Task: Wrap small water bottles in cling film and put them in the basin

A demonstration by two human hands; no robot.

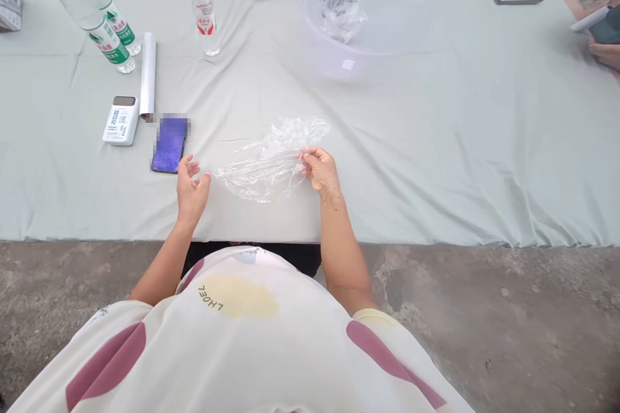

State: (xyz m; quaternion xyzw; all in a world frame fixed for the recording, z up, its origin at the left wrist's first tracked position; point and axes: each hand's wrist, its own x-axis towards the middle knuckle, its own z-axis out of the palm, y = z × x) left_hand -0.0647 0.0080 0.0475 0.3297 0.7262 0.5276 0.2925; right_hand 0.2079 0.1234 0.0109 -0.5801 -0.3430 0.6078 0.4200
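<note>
In the head view, my right hand (320, 170) pinches the right part of a sheet of clear plastic film (256, 170) between thumb and fingers. My left hand (192, 192) is unclosed, its fingers loosely curled and parted from the thumb, just beside the film's left end; whether a fingertip touches it, I cannot tell.

The film lies near the middle of the near edge of the cloth-covered tabletop (465, 148). Its long axis runs roughly along that edge, slanting away to the right: the narrow, gathered end points left at my left hand, and the wider, crumpled end points toward the far right corner, reaching past my right fingertips.

Beyond my left hand, toward the left edge, lie a phone (169, 148), a white device (121, 123) and a pale roll (148, 74), which points away from the near edge. A translucent basin (322, 61) stands toward the far edge.
</note>
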